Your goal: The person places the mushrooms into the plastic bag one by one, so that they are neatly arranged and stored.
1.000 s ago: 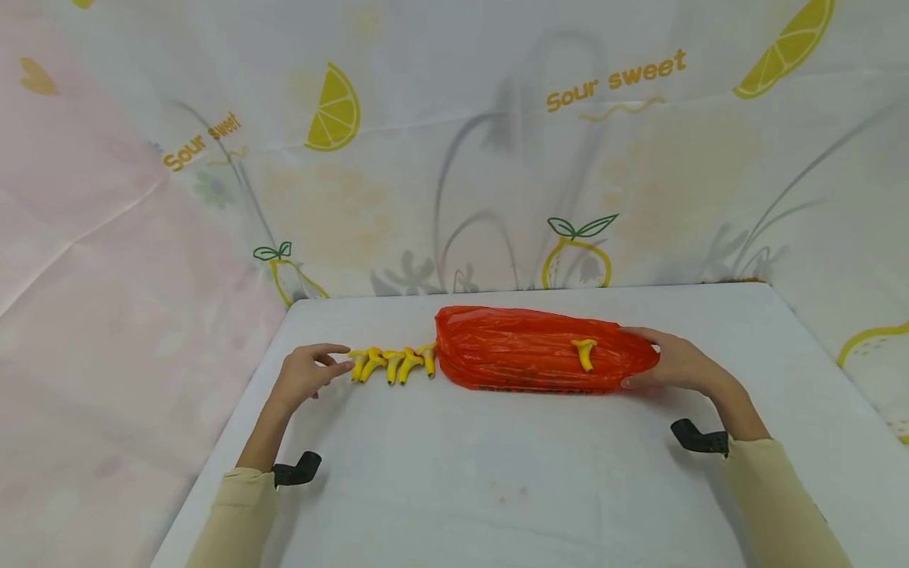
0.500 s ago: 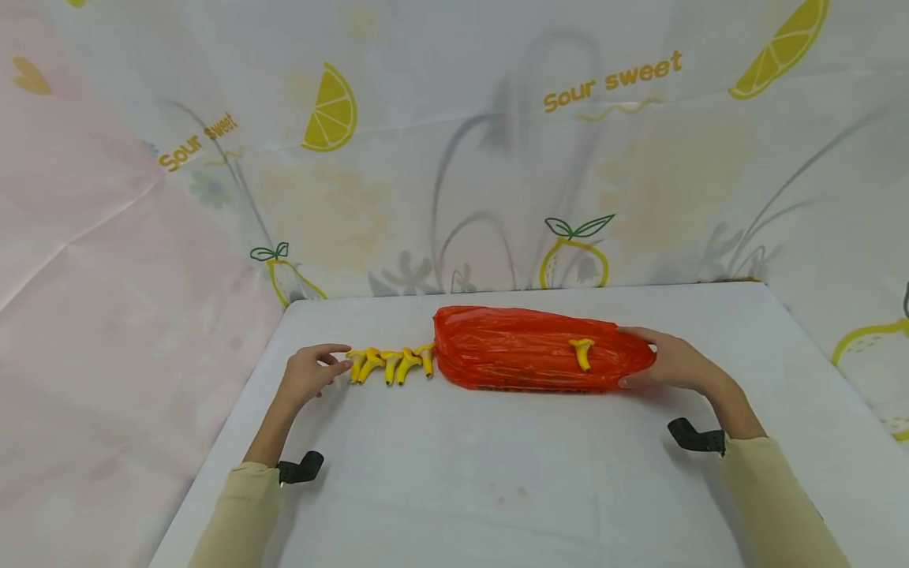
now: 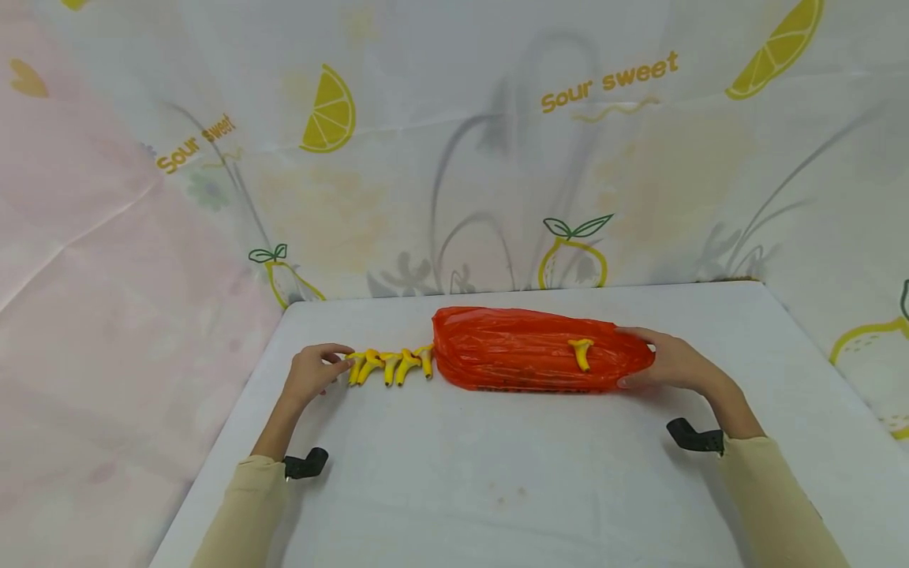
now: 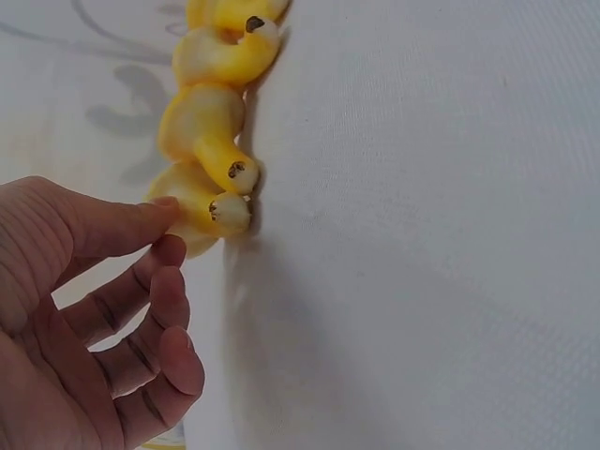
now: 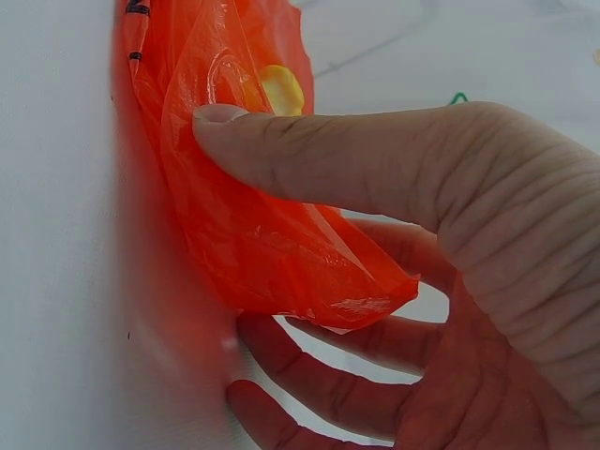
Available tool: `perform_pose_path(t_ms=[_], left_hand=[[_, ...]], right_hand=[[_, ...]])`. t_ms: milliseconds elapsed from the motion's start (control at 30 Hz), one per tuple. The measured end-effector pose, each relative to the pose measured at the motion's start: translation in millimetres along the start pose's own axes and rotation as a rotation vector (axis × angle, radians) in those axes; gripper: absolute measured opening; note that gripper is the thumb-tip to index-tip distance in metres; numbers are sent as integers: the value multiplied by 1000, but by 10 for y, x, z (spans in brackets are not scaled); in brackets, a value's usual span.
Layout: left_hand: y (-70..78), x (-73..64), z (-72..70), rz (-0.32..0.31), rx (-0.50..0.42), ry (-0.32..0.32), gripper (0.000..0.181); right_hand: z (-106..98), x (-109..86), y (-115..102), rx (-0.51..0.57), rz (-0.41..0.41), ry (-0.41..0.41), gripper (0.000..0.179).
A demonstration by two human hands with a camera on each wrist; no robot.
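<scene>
A row of several yellow mushrooms, trumpet-shaped like chanterelles with dark stem ends, lies left of a red plastic bag. My left hand is at the row's left end. In the left wrist view its thumb and index finger pinch the cap of the end mushroom; the other fingers curl loosely below. At the bag's right end, my right hand grips the plastic, thumb on the near side and fingers behind, partly hidden. One more yellow mushroom lies on top of the bag.
All of it rests on a table with a white cover. Behind stands a cloth backdrop printed with lemons and words, and a pink area at left. Black wrist mounts sit at both cuffs.
My left hand and forearm have shifted slightly right, with the fingertips closing on the end mushroom. The right hand stays on the bag. The head view has turned very slightly.
</scene>
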State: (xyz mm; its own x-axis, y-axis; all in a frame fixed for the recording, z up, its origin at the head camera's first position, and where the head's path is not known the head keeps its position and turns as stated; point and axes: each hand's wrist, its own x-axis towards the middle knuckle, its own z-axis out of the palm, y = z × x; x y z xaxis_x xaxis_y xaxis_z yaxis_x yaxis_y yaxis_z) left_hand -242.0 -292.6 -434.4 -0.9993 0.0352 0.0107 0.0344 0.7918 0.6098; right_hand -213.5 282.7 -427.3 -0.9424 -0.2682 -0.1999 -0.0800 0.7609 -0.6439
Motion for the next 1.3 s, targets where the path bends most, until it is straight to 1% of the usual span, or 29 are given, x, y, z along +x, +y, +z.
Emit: perform_pose_path(t_ms=[133, 233, 333, 433, 533, 633, 700, 767, 867, 1000, 1167, 1300], left_hand=[[-13, 0, -16, 16, 5, 4, 26], [-2, -14, -57, 19, 3, 36, 25], [34, -35, -101, 13, -11, 64, 25], [83, -59, -127, 6, -26, 71, 26], [140, -80, -129, 18, -35, 86, 27], [208, -94, -119, 52, -46, 121, 27], [254, -96, -105, 77, -61, 140, 27], [303, -94, -89, 94, -84, 146, 28], [375, -92, -53, 93, -133, 138, 29], [469, -83, 16, 80, -190, 112, 30], [591, -52, 141, 83, -208, 92, 28], [679, -17, 241, 107, -207, 91, 26]], right_hand=[[5, 5, -9, 2, 4, -1, 93], [10, 12, -12, 7, 7, 0, 93], [7, 13, -17, 10, 8, 0, 93], [-1, 11, -19, 7, 9, -3, 93], [-8, 9, -13, 4, 10, -3, 93], [-10, 5, -8, 4, 8, -3, 93], [-9, 4, -7, 4, 9, 0, 93], [-7, 8, -3, 2, 7, 1, 93], [-1, 15, -1, 5, 7, 2, 93], [3, 15, 1, 10, 3, 0, 93], [2, 12, 5, -3, 3, 5, 92], [0, 13, 4, -4, -3, 8, 92]])
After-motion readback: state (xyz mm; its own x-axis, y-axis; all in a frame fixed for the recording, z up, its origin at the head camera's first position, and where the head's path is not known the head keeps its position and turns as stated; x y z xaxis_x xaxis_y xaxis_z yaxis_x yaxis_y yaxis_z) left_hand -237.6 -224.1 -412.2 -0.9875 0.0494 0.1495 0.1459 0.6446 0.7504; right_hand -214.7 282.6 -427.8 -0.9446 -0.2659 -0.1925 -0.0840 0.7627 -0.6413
